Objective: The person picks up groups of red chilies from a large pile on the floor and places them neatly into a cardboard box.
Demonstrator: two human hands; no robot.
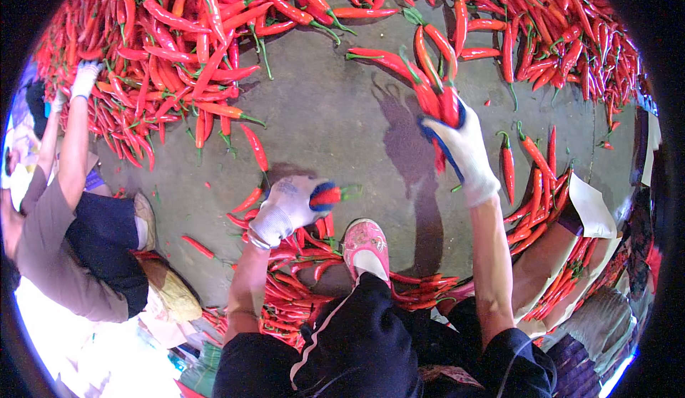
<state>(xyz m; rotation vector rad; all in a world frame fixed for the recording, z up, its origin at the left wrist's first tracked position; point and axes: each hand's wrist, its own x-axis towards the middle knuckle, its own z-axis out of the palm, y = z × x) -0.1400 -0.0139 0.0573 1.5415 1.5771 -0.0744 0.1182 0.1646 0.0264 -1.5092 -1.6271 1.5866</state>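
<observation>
My right hand (465,148), in a white glove with a blue palm, is closed round a bunch of long red chili peppers (427,88). Their green stems fan out away from me, above the grey floor (321,127). Lower and to the left, my left hand (294,205) wears the same kind of glove and is wrapped round a red chili (325,197), whose green end sticks out to the right. More of what this hand may hold is hidden by the glove. Loose chilies (300,255) lie below my left hand, beside my pink shoe (366,245).
Big heaps of red chilies (171,48) spread across the far left and far right (564,34). An open cardboard box (564,277) with chilies stands at the right, more chilies (535,191) beside it. At the left, a co-worker's gloved hand (85,78) touches the heap.
</observation>
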